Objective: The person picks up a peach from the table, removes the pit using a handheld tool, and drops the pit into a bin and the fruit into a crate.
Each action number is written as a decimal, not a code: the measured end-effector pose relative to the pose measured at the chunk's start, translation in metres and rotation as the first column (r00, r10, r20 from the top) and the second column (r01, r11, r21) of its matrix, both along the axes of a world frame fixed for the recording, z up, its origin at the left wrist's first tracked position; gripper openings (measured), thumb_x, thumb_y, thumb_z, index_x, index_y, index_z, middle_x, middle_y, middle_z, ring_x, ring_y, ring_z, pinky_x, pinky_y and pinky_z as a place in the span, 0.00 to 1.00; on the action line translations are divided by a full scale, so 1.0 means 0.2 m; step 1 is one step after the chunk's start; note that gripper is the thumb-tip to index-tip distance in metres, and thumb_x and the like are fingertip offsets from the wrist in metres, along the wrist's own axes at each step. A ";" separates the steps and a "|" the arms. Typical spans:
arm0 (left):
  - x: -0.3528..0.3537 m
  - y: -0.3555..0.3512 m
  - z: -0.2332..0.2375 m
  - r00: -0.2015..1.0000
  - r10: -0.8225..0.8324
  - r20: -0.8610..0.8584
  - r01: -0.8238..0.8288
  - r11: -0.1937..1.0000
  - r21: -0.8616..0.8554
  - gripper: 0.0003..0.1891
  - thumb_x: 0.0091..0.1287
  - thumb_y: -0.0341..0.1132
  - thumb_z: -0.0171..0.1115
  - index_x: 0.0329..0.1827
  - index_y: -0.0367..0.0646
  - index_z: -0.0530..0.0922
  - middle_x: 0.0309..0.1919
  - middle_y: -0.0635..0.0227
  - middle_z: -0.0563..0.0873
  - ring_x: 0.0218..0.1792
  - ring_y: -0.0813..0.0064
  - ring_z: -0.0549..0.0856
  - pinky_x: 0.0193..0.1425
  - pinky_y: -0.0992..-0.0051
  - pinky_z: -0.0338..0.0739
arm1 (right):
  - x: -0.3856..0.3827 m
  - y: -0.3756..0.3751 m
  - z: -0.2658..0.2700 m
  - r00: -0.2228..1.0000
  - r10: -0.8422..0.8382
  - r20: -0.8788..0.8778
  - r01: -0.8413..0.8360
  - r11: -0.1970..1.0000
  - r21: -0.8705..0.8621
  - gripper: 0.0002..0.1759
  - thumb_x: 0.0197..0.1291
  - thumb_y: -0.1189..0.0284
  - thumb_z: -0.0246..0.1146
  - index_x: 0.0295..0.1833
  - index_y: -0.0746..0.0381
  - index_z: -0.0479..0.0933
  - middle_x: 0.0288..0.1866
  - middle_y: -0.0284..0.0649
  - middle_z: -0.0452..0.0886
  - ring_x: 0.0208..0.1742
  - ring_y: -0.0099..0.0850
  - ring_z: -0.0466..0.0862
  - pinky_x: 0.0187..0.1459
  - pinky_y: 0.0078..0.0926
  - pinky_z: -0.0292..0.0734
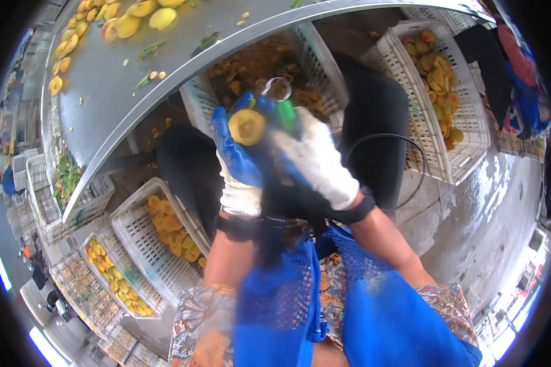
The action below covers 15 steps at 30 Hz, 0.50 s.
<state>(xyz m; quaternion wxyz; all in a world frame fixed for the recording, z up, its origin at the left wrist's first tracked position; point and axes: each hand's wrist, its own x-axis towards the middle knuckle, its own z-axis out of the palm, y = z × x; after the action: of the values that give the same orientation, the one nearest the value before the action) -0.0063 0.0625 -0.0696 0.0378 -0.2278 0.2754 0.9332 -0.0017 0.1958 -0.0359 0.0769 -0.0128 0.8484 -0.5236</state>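
Observation:
My left hand (236,150), in a blue-coated white glove, is closed around a yellow peach half (247,126). Its cut face with a brownish centre is turned up toward me. Close beside it, my right hand (315,153) in a white and blue glove grips a green-handled tool (286,116). A pale curved loop (278,88) shows at the tool's far end; motion smears the handle and fingers. Both hands are above my lap, near a white crate (315,61) of orange-yellow fruit pieces between my knees.
A metal table (183,33) with a raised rim curves ahead, bearing yellow fruit, leaves and pits. To the right stands a white crate (465,116) of fruit halves. More fruit crates (141,214) line the left. The floor (490,208) is wet at right.

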 end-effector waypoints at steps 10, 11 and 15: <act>-0.01 -0.01 0.15 0.997 -0.036 -0.062 0.038 0.999 0.028 0.31 0.77 0.55 0.45 0.65 0.32 0.73 0.59 0.50 0.80 0.61 0.55 0.80 0.71 0.55 0.71 | 0.12 0.03 0.14 0.942 0.221 0.251 -0.212 0.975 -0.060 0.15 0.68 0.63 0.62 0.44 0.67 0.72 0.29 0.58 0.81 0.32 0.56 0.83 0.31 0.46 0.74; 0.00 0.00 0.16 0.995 -0.044 -0.085 0.045 0.999 0.018 0.31 0.77 0.55 0.45 0.65 0.32 0.72 0.60 0.50 0.80 0.61 0.55 0.80 0.71 0.55 0.71 | 0.11 0.02 0.16 0.939 0.221 0.262 -0.221 0.975 -0.030 0.15 0.69 0.64 0.62 0.45 0.67 0.73 0.30 0.58 0.81 0.32 0.55 0.83 0.31 0.45 0.74; 0.04 -0.01 0.16 0.982 -0.107 -0.158 0.101 0.994 -0.046 0.30 0.78 0.51 0.44 0.65 0.29 0.72 0.59 0.49 0.81 0.61 0.55 0.80 0.70 0.55 0.71 | 0.12 0.03 0.10 0.957 0.236 0.168 -0.218 0.969 -0.115 0.14 0.69 0.65 0.62 0.45 0.67 0.73 0.31 0.58 0.81 0.33 0.54 0.83 0.31 0.43 0.73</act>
<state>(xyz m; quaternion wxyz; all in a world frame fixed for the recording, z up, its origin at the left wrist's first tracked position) 0.0013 0.0612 -0.0378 0.0598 -0.1379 0.3068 0.9398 0.0219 0.2014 -0.0149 0.2123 -0.0664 0.8050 -0.5501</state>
